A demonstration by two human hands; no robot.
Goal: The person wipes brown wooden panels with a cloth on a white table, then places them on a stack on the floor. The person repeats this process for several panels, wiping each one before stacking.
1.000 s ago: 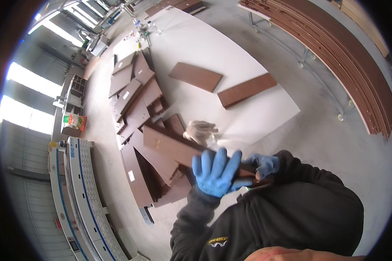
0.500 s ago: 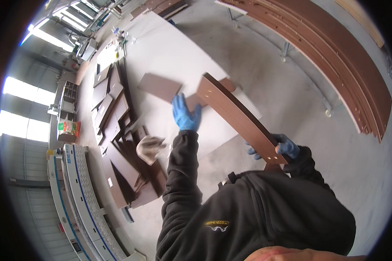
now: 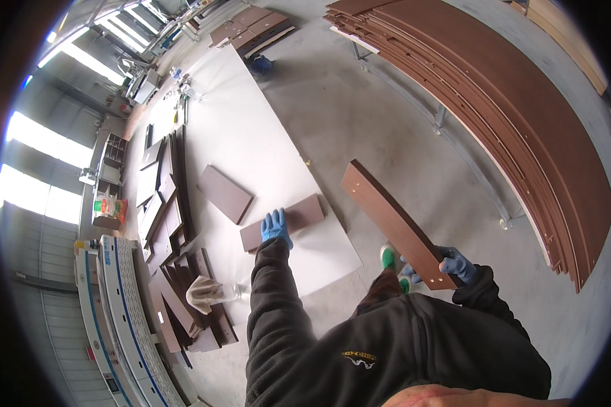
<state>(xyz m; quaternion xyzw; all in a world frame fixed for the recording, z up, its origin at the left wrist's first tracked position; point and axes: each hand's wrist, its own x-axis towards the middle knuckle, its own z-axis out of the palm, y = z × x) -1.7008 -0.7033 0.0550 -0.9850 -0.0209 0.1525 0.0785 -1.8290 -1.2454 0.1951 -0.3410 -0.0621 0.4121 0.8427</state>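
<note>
My right hand [image 3: 457, 266] grips the lower end of a long brown board [image 3: 395, 227] with small holes near its ends. The board slants away from me, out past the table's right edge and above the floor. My left hand [image 3: 276, 229], fingers stretched out, lies on a short brown panel [image 3: 305, 213] on the white tabletop [image 3: 299, 254]. A second flat panel [image 3: 225, 194] rests just beyond it, apart from it. Left of my forearm, a crumpled beige cloth [image 3: 202, 294] sits by a clear bottle [image 3: 229, 292], next to piled dark boards [image 3: 173, 281].
More dark panels [image 3: 161, 203] line the table's left side. At the right, a large stack of brown boards [image 3: 516, 115] rests on a metal frame [image 3: 441, 117]. Further panels [image 3: 251, 28] stand beyond the table's far end. A long white machine [image 3: 129, 305] runs along the left.
The board in my right hand has swung right, off the table and away from the short panel. My left hand, raised and blurred before, now lies on that panel.
</note>
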